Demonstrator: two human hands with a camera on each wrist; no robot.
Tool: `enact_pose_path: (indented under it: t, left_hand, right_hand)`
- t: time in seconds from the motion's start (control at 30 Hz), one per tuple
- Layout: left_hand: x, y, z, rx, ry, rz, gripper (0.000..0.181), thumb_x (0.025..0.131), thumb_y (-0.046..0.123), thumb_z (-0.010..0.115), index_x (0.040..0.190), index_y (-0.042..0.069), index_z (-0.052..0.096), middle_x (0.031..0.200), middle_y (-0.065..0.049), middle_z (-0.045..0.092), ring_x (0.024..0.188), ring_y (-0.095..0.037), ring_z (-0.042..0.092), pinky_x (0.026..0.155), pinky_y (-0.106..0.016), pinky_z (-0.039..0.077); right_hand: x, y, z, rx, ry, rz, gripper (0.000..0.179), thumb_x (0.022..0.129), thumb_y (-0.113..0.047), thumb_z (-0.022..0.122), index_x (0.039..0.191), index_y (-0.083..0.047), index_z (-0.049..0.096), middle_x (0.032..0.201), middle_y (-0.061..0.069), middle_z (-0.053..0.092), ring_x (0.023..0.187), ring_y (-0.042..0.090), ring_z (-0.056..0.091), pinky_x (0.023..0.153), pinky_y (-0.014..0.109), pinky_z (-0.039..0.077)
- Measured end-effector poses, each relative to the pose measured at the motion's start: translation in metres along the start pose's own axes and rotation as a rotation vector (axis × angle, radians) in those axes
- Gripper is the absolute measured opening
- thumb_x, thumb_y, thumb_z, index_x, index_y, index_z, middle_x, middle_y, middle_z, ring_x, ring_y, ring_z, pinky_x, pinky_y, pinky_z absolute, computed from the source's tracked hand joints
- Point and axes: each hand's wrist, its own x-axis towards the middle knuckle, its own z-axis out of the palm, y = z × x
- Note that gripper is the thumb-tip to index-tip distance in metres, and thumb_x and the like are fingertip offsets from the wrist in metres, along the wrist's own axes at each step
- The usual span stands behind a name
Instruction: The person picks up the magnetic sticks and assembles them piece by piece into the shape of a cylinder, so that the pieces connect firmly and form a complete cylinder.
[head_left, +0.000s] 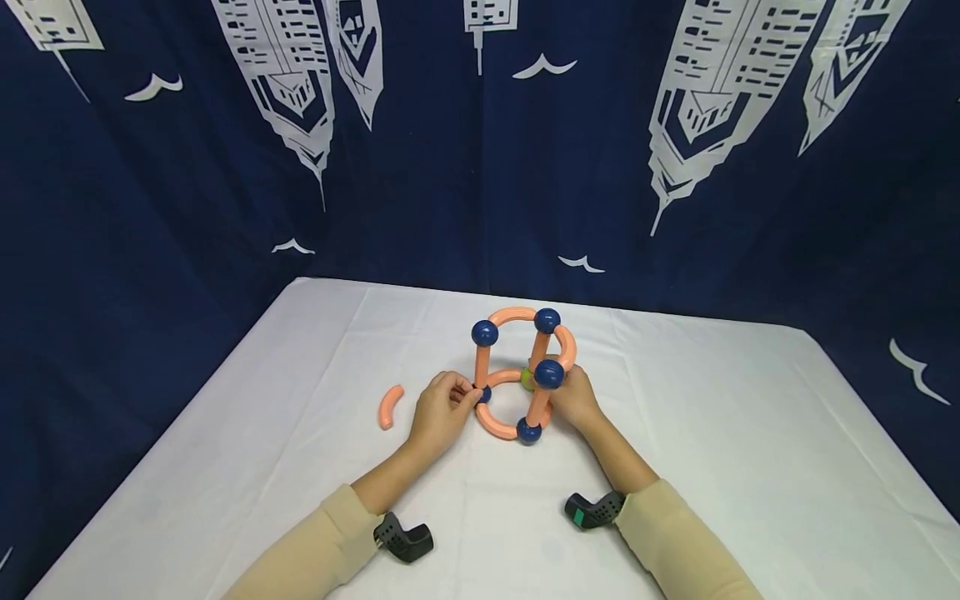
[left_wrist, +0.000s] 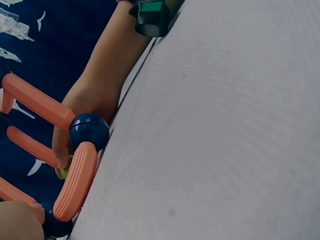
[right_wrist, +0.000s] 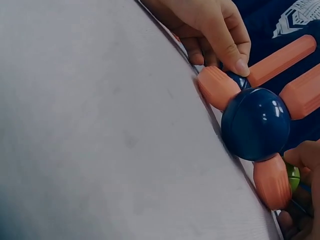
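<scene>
A frame of orange magnetic sticks and balls stands on the table. Its base is a ring of curved sticks point(head_left: 495, 423) joined by a blue front ball point(head_left: 528, 431), a blue left ball point(head_left: 484, 394) and a green ball point(head_left: 527, 379). Upright sticks point(head_left: 482, 367) carry blue top balls point(head_left: 485, 333), which curved top sticks point(head_left: 513, 314) link in part. My left hand point(head_left: 440, 408) pinches the left base ball, thumb against it in the right wrist view. With curled fingers, my right hand point(head_left: 576, 398) holds the green ball point(left_wrist: 66, 169), partly hidden behind the frame.
One loose curved orange stick point(head_left: 390, 407) lies left of my left hand. A white cloth point(head_left: 300, 467) covers the table, and a dark blue printed curtain point(head_left: 480, 183) hangs behind it. Each wrist wears a black device point(head_left: 405, 539).
</scene>
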Motion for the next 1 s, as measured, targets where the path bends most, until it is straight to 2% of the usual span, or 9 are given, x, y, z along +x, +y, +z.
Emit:
enact_pose_path:
  t: [0.13, 0.27, 0.37, 0.57, 0.77, 1.0]
  left_hand:
    - [0.002, 0.003, 0.000, 0.100, 0.014, 0.045, 0.019, 0.089, 0.013, 0.072, 0.102, 0.006, 0.061, 0.096, -0.005, 0.062, 0.084, -0.018, 0.063, 0.073, -0.031, 0.051]
    - [0.007, 0.007, 0.001, 0.113, 0.008, 0.057, 0.029, 0.088, 0.013, 0.073, 0.114, 0.003, 0.063, 0.105, -0.009, 0.065, 0.091, -0.022, 0.065, 0.077, -0.037, 0.052]
    - [0.012, 0.010, 0.003, 0.114, -0.016, 0.045, 0.027, 0.089, 0.016, 0.073, 0.110, 0.003, 0.065, 0.105, -0.009, 0.066, 0.093, -0.023, 0.065, 0.079, -0.038, 0.052]
    - [0.020, 0.012, 0.007, 0.107, -0.053, 0.020, 0.023, 0.087, 0.018, 0.075, 0.104, 0.003, 0.068, 0.099, -0.009, 0.067, 0.092, -0.024, 0.064, 0.082, -0.039, 0.050]
    - [0.030, 0.010, 0.011, 0.083, -0.115, 0.033, 0.023, 0.087, 0.017, 0.075, 0.105, 0.003, 0.070, 0.099, -0.009, 0.070, 0.095, -0.024, 0.066, 0.083, -0.041, 0.050]
    - [0.039, 0.008, 0.014, -0.009, -0.183, 0.044, 0.023, 0.086, 0.017, 0.076, 0.105, 0.005, 0.071, 0.099, -0.007, 0.073, 0.096, -0.021, 0.068, 0.084, -0.034, 0.053]
  right_hand:
    - [-0.001, -0.001, -0.002, -0.030, 0.017, -0.023, 0.028, 0.087, -0.008, 0.069, 0.111, 0.005, 0.067, 0.100, 0.019, 0.069, 0.093, 0.028, 0.062, 0.084, 0.037, 0.048]
    - [-0.005, -0.002, -0.005, -0.029, 0.036, -0.056, 0.025, 0.084, -0.003, 0.068, 0.105, 0.010, 0.066, 0.096, 0.023, 0.068, 0.090, 0.033, 0.064, 0.080, 0.037, 0.051]
    - [-0.009, -0.001, -0.007, -0.023, 0.042, -0.068, 0.022, 0.083, -0.001, 0.068, 0.102, 0.011, 0.066, 0.095, 0.023, 0.068, 0.090, 0.034, 0.064, 0.080, 0.037, 0.052]
    - [-0.015, 0.003, -0.012, -0.026, 0.037, -0.068, 0.022, 0.084, -0.005, 0.072, 0.102, 0.007, 0.067, 0.094, 0.018, 0.069, 0.088, 0.028, 0.064, 0.077, 0.031, 0.052]
    - [-0.025, 0.002, -0.021, -0.013, 0.032, -0.047, 0.022, 0.084, -0.008, 0.075, 0.101, 0.004, 0.068, 0.092, 0.014, 0.069, 0.086, 0.023, 0.063, 0.075, 0.027, 0.051]
    - [-0.035, 0.003, -0.028, -0.016, 0.038, -0.052, 0.023, 0.082, -0.009, 0.078, 0.100, 0.000, 0.069, 0.089, 0.010, 0.068, 0.084, 0.021, 0.063, 0.075, 0.026, 0.050]
